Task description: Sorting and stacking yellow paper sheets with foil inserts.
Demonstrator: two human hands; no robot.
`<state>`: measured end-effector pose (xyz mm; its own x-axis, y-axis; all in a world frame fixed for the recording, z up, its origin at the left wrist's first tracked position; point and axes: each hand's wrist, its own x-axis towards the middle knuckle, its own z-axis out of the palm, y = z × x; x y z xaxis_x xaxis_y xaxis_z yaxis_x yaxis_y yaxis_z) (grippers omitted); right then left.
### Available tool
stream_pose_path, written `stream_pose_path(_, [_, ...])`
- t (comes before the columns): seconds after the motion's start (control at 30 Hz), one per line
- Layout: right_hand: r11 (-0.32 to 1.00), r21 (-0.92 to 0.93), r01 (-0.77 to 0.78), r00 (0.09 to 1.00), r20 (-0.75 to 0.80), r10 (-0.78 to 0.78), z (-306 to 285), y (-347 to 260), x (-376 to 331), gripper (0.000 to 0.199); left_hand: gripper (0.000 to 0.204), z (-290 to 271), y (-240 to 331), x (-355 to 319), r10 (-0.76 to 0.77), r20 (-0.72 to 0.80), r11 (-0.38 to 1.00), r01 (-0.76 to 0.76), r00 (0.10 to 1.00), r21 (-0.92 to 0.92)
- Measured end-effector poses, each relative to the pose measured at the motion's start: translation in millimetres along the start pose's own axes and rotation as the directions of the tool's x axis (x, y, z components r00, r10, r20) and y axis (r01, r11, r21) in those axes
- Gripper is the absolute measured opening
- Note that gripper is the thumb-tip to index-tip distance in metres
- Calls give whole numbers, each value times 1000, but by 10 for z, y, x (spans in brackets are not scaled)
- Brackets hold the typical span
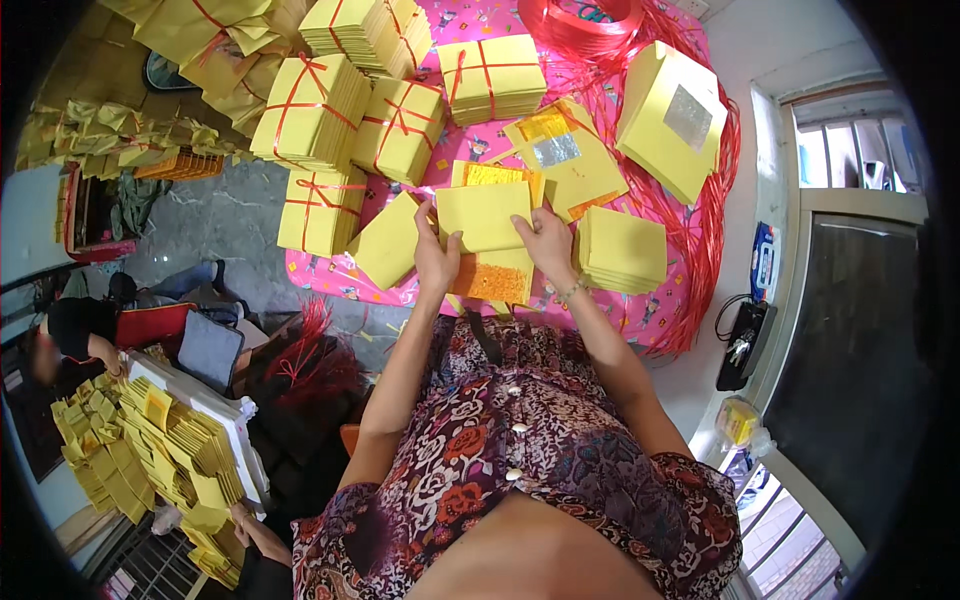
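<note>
Between my two hands is a rectangular piece or thin stack of yellow paper [487,212]. My left hand [437,258] grips its left side, with the thumb at the lower left corner. At its right edge my right hand [546,243] is closed, thumb on top. Yellow paper with an orange foil patch [492,281] lies below it, and another foil patch shows just above. A tilted yellow paper stack [386,243] rests beside my left hand. A neat yellow paper stack [622,250] sits right of my right hand. How many sheets I hold, I cannot tell.
Bundles tied with red ribbon [310,110] crowd the back left of the pink table covering [650,318]. A tall yellow stack [672,122] and red strands [722,230] stand at the right. Two other people's arms [262,535] show at lower left, by more yellow paper.
</note>
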<state>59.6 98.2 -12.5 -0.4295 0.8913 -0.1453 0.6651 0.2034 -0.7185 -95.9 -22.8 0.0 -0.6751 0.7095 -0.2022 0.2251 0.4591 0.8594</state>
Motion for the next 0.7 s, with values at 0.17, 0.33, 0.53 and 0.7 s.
stream_pose_path(0.17, [999,12,-32,999,29,32,-11,-21,3,43,66,-10,41,-3,-23,-8,1000,23,1000,-13])
stream_pose_path(0.33, [998,49,-33,999,15,32,11,16,10,43,65,6,25,0,-7,-17,1000,8,1000,18])
stream_pose_path(0.53, [999,17,-36,999,35,35,-5,-3,16,43,66,33,-63,20,1,-49,999,1,999,35])
stream_pose_path(0.7, [999,25,-32,999,39,31,3,3,21,43,67,43,-109,33,62,-80,996,-57,995,62])
